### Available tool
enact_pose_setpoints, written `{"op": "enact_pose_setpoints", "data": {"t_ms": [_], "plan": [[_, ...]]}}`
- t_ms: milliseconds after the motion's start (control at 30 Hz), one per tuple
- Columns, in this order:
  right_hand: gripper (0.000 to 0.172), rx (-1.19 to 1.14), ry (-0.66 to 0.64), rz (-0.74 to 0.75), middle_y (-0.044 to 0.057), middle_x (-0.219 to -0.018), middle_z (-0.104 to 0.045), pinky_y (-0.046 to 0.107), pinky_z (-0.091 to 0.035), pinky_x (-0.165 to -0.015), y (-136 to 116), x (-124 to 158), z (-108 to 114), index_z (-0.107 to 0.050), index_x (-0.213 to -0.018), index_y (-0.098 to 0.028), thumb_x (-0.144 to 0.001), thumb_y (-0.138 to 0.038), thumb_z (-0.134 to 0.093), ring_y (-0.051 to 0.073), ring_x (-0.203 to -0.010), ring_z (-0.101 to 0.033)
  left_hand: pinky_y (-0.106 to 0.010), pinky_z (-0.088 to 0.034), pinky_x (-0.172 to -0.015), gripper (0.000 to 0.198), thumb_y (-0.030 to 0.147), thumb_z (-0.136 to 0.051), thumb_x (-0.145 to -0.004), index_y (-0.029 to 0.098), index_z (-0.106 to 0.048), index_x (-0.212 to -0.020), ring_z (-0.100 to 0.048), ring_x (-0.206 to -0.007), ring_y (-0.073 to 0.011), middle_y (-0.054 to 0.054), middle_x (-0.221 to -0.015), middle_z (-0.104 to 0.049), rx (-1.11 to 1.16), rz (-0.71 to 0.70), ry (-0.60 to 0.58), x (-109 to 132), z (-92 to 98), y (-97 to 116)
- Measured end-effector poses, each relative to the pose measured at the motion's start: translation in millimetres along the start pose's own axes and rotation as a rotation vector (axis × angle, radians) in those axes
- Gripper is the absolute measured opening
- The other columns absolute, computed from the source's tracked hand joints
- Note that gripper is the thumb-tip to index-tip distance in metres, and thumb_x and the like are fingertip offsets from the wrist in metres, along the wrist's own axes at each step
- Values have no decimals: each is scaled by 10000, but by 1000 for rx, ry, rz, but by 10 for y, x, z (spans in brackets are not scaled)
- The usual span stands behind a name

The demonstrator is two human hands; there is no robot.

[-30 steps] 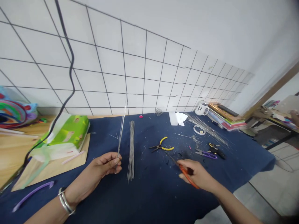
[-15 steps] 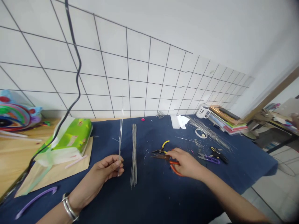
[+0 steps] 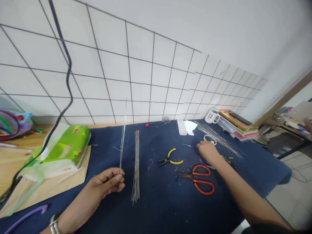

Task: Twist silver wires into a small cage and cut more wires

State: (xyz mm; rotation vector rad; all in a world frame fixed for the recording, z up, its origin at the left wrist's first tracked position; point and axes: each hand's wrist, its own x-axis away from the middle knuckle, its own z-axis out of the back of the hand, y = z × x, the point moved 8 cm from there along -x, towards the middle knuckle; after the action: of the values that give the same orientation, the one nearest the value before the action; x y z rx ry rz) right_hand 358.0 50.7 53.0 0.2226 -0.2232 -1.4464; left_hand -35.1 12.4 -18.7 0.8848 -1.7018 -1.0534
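Observation:
My left hand (image 3: 107,183) is closed, pinching a few thin metal wires (image 3: 122,143) that stand upright. Beside it a long bundle of straight wires (image 3: 136,165) lies on the dark blue cloth. My right hand (image 3: 207,150) reaches to the far right, fingertips together and pointing down where short wire bits lie, by a white ring (image 3: 206,138). What its fingers grip is hidden. Orange-handled scissors (image 3: 203,172) rest on the cloth, blades to the left. Yellow-handled pliers (image 3: 170,160) lie jaws apart just beyond them.
On the left are a green tissue pack (image 3: 70,146) and a purple curved strip (image 3: 29,214). More loose wires (image 3: 224,141), a white mug (image 3: 211,116) and stacked books (image 3: 239,125) stand at the back right. A black cable (image 3: 69,71) hangs before the tiled wall.
My right hand has let go of the orange scissors, which now lie on the cloth, and has moved right and away to the wire bits. My left hand still holds the wires.

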Motion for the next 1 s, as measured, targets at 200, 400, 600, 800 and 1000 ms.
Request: {"op": "enact_pose_setpoints", "data": {"t_ms": [200,400,600,800,1000], "plan": [[170,-64,6,-20,200,-826,-615,319,-351,-752,89,-251,-262,-617,-773,-59,-749,-56,-449,241,-855,-555,-246,-461,-680,194,309,-614,-725,189,-577,-873,-565,-715,-139,-3,-763,-565,-10,6,-15,-22,-5,9],[158,-353,-25,2,88,-754,-647,253,-390,-611,190,-181,-147,-610,-768,-124,-751,-167,-459,169,-692,-583,-252,-458,-686,195,308,-606,-734,190,-568,-885,-563,-711,-135,1,-764,-559,-4,16,-20,-46,10,-14],[186,-1052,-148,108,48,-805,-671,195,-408,-513,-401,22,38,-563,-868,-142,-775,-253,-445,113,-635,-615,-275,-459,-679,231,316,-619,-717,179,-568,-896,-572,-716,-152,-10,-781,-567,-12,-38,-22,-38,1,4],[169,-1501,-239,151,41,-734,-650,186,-386,-493,-1134,90,259,-571,-852,-137,-727,-248,-549,92,-565,-575,-270,-455,-661,204,327,-594,-733,167,-561,-855,-572,-677,-131,-2,-755,-566,-39,-155,-34,-3,-40,77],[136,-1620,-349,225,25,-700,-643,174,-370,-474,-1955,109,353,-553,-827,-148,-707,-213,-552,86,-539,-577,-250,-436,-626,222,342,-584,-728,159,-552,-849,-571,-645,-126,-3,-713,-576,-74,-249,19,21,36,122]]}}
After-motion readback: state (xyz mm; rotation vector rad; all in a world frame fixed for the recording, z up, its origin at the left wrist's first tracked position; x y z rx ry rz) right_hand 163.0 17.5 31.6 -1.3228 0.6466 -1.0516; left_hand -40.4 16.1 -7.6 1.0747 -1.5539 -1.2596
